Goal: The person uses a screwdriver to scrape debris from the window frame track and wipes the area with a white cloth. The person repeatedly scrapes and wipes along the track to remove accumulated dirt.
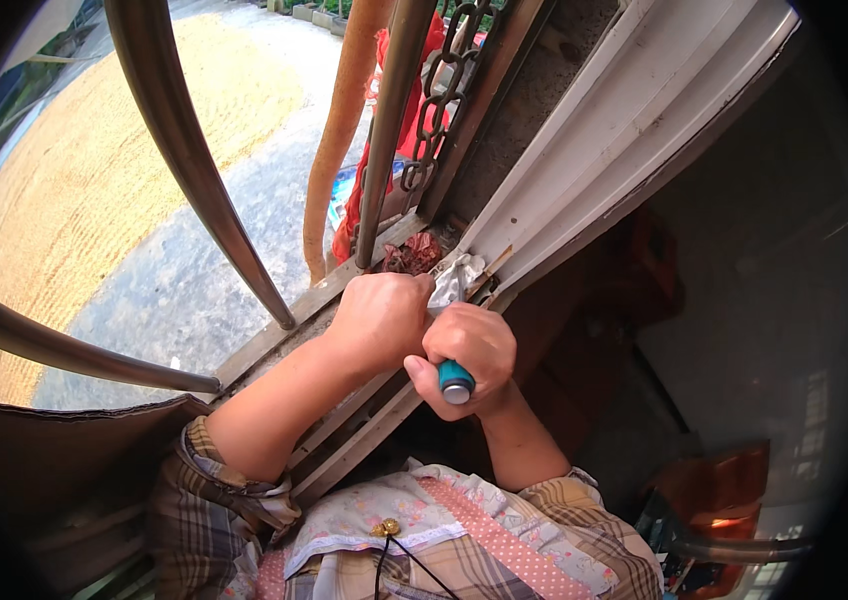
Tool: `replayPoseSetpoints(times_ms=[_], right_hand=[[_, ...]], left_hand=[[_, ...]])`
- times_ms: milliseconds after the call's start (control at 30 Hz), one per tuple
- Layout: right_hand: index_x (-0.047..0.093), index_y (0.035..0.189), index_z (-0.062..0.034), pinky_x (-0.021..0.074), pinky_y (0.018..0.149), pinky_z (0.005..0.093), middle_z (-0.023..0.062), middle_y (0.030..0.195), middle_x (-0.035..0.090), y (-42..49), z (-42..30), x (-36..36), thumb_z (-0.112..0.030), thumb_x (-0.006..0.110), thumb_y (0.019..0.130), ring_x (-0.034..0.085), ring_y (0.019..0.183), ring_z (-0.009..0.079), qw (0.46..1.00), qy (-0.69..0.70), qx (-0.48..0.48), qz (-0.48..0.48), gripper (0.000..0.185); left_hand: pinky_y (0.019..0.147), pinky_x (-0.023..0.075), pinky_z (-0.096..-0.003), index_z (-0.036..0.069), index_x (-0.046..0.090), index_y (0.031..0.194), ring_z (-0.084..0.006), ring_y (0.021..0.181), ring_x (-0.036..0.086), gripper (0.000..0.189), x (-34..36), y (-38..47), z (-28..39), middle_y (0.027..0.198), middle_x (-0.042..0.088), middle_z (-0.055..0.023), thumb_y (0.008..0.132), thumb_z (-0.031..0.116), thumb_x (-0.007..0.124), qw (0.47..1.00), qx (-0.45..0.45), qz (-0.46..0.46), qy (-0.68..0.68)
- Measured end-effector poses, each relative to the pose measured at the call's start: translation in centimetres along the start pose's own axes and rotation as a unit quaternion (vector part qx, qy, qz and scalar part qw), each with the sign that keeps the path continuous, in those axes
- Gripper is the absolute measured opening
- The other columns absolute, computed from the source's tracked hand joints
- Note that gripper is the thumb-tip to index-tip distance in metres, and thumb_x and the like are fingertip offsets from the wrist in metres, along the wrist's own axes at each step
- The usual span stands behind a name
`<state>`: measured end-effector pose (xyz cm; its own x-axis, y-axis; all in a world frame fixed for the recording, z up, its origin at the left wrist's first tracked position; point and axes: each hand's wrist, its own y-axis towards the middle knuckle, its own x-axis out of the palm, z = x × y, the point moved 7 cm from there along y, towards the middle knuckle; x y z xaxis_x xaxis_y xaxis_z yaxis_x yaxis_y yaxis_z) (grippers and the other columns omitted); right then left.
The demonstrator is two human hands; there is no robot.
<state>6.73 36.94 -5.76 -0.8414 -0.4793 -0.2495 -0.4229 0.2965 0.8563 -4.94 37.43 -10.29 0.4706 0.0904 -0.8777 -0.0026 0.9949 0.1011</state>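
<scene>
My right hand (469,352) is wrapped round the teal handle (454,375) of a hand tool, its round metal end facing me. The tool's thin metal shaft runs away from me into crumpled white material (457,276) at the foot of the white frame; its tip is hidden. Beside it, my left hand (386,311) is closed over the window sill, knuckles up, nearly touching my right hand. Whether it holds anything is hidden. Dark red crumpled material (413,255) lies on the sill just beyond my left hand.
Metal window bars (198,165) rise at the left, with a chain (444,97) and red cloth (418,120) beyond the sill. A white ridged frame (604,142) slants up to the right. A brown cardboard edge (78,450) lies lower left. Orange-brown objects (716,487) stand lower right.
</scene>
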Motion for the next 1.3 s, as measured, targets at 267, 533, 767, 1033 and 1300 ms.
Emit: replayPoseSetpoints(times_ms=[267,533,767,1033,1300], right_hand=[[0.053,0.070,-0.0061,0.0476,0.052,0.0372,0.0082,0.066,0.055,0.1,-1.3,2.4,0.000,0.073,0.071,0.056,0.054,0.0283,0.998,-0.030,-0.028,-0.040,0.021],[0.048,0.071,-0.0073,0.0466,0.054,0.0429,0.0132,0.063,0.050,3.0,1.9,3.4,-0.011,0.075,0.077,0.057,0.057,0.0348,0.982,-0.154,0.100,-0.044,0.028],[0.055,0.075,-0.0069,0.0482,0.054,0.0425,0.0113,0.066,0.055,2.5,-1.2,5.9,-0.015,0.076,0.078,0.060,0.058,0.0327,0.992,-0.096,0.086,0.004,0.023],[0.048,0.070,-0.0069,0.0459,0.050,0.0413,0.0122,0.062,0.052,3.7,3.9,4.4,-0.009,0.075,0.078,0.056,0.053,0.0341,0.980,-0.189,0.066,-0.012,0.028],[0.052,0.075,-0.0064,0.0470,0.052,0.0418,0.0131,0.063,0.055,5.3,2.2,4.9,-0.010,0.076,0.079,0.060,0.058,0.0366,0.984,-0.113,0.135,-0.007,0.025]], left_hand=[[0.066,0.0508,-0.0516,0.006,0.061,0.080,-0.0419,0.076,0.066,0.016,0.9,0.2,-1.6,0.075,0.067,-0.0179,0.077,0.021,0.068,1.000,-0.003,-0.014,-0.001],[0.069,0.0508,-0.0438,0.003,0.063,0.089,-0.0399,0.078,0.066,0.026,-0.9,1.0,-4.1,0.079,0.067,-0.0189,0.074,0.023,0.071,0.987,-0.002,-0.001,-0.160],[0.061,0.0481,-0.0416,0.003,0.062,0.076,-0.0339,0.067,0.061,0.009,-0.5,1.2,-6.0,0.070,0.061,-0.0157,0.073,0.010,0.066,0.986,-0.131,0.074,-0.069],[0.065,0.0491,-0.0390,0.006,0.061,0.085,-0.0260,0.072,0.064,0.018,0.3,-0.1,-6.2,0.079,0.066,-0.0114,0.080,0.020,0.071,0.980,-0.062,0.054,-0.183],[0.066,0.0513,-0.0383,0.008,0.062,0.083,-0.0294,0.075,0.067,0.022,1.1,0.2,-7.5,0.078,0.067,-0.0107,0.078,0.027,0.072,0.971,-0.037,0.066,-0.226]])
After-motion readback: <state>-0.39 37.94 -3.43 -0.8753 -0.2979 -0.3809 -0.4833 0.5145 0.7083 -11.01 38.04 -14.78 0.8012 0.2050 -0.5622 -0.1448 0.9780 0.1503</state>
